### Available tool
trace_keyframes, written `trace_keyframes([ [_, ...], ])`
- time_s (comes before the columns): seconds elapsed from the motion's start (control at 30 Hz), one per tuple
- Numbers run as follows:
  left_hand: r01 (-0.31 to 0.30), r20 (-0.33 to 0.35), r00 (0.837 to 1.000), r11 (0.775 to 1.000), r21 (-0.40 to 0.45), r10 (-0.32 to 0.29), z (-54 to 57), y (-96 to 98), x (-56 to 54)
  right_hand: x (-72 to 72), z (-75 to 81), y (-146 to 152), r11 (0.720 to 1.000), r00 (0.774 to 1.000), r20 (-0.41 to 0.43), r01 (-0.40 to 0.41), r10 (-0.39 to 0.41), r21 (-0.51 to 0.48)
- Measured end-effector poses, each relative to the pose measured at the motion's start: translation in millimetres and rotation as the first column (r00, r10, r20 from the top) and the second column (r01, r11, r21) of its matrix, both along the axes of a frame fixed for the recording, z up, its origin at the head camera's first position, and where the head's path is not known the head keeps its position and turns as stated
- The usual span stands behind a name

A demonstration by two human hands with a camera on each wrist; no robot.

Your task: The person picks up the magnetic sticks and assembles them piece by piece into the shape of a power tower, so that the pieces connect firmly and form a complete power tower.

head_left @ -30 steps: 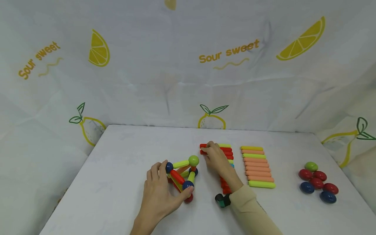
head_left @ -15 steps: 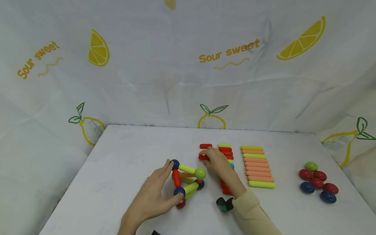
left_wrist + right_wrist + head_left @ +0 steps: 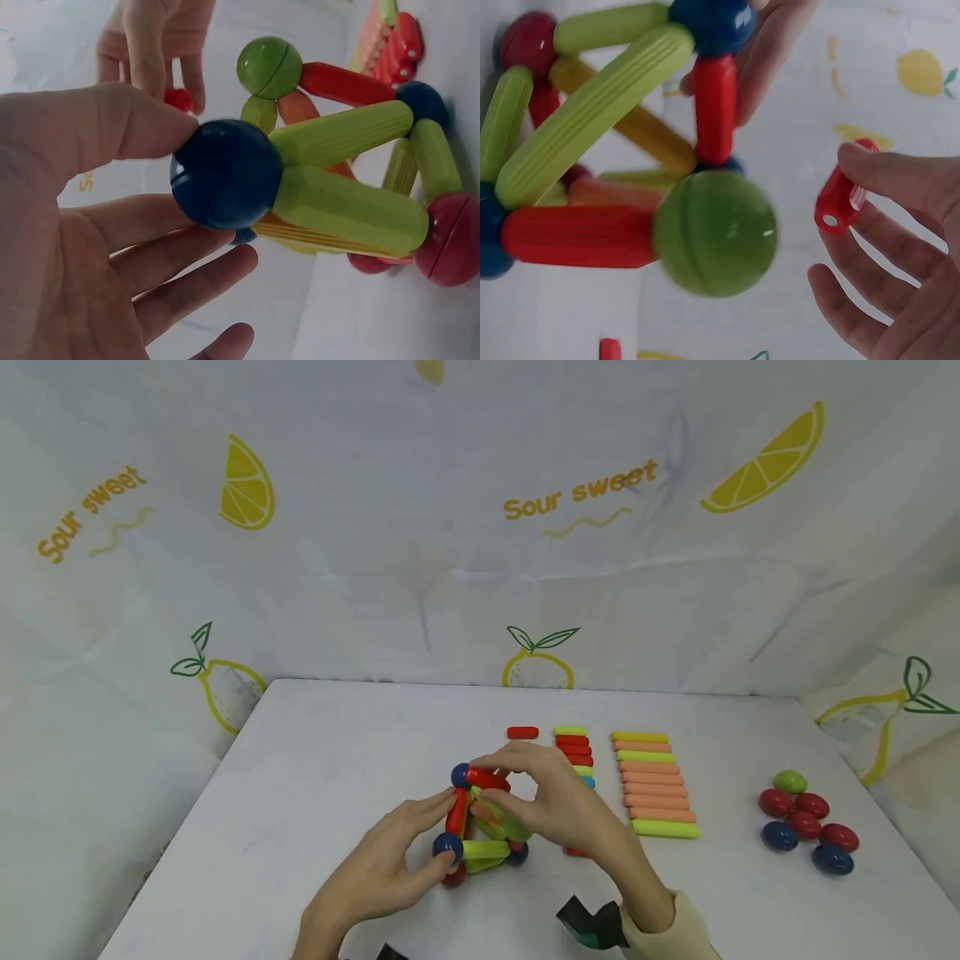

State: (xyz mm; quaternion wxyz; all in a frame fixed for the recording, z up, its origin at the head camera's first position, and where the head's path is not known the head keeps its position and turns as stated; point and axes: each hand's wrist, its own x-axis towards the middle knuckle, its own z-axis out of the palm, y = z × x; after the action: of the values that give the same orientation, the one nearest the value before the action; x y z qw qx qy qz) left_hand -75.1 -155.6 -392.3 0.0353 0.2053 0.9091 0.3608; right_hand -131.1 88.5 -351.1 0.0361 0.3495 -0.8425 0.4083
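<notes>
A frame of magnetic sticks and balls [image 3: 483,852] stands on the table, with lime, red, yellow and orange sticks joined by blue, red and green balls. My left hand [image 3: 378,864] holds its left side, thumb on the near blue ball [image 3: 225,174] and fingers reaching toward the far blue ball [image 3: 461,775]. Between thumb and fingers, my right hand [image 3: 566,802] pinches a short red stick [image 3: 838,195] above the frame, close to that far ball. In the right wrist view a gap shows between this stick and the green ball [image 3: 716,232]. The head view partly hides the green ball behind my right hand.
One short red stick [image 3: 522,732] lies behind the frame. A column of short sticks [image 3: 573,750] is partly covered by my right hand. Longer orange, lime and yellow sticks [image 3: 656,789] lie to its right. Several loose balls [image 3: 804,825] sit at the far right.
My right hand has picked up a short red stick from behind the frame and brought it leftward and nearer, over the frame. My left hand has turned the frame and shifted it slightly.
</notes>
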Motion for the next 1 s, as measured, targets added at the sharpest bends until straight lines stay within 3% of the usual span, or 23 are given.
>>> trace_keyframes([
  [0.17,0.038,-0.059,0.998,0.999,0.012,-0.037,-1.7,-4.0,-0.7,14.8,5.3,-1,0.992,0.988,0.091,-0.125,0.126,-0.007],
  [0.27,0.049,-0.074,0.996,0.998,0.024,-0.048,-2.0,-4.5,-2.1,18.2,3.7,-1,0.989,0.980,0.139,-0.147,0.142,0.025],
  [0.43,0.016,-0.069,0.998,0.999,0.035,-0.013,-1.8,-4.6,-2.8,21.7,2.4,-4,0.982,0.971,0.204,-0.149,0.123,0.119],
  [0.63,0.002,-0.065,0.998,0.999,0.047,0.001,-1.2,-4.5,-3.0,27.6,2.7,-10,0.960,0.991,0.126,-0.086,0.054,0.265],
  [1.0,0.016,-0.057,0.998,0.998,0.060,-0.013,-0.3,-3.5,-1.8,33.2,0.8,-21,0.930,1.000,-0.023,-0.003,0.012,0.366],
])
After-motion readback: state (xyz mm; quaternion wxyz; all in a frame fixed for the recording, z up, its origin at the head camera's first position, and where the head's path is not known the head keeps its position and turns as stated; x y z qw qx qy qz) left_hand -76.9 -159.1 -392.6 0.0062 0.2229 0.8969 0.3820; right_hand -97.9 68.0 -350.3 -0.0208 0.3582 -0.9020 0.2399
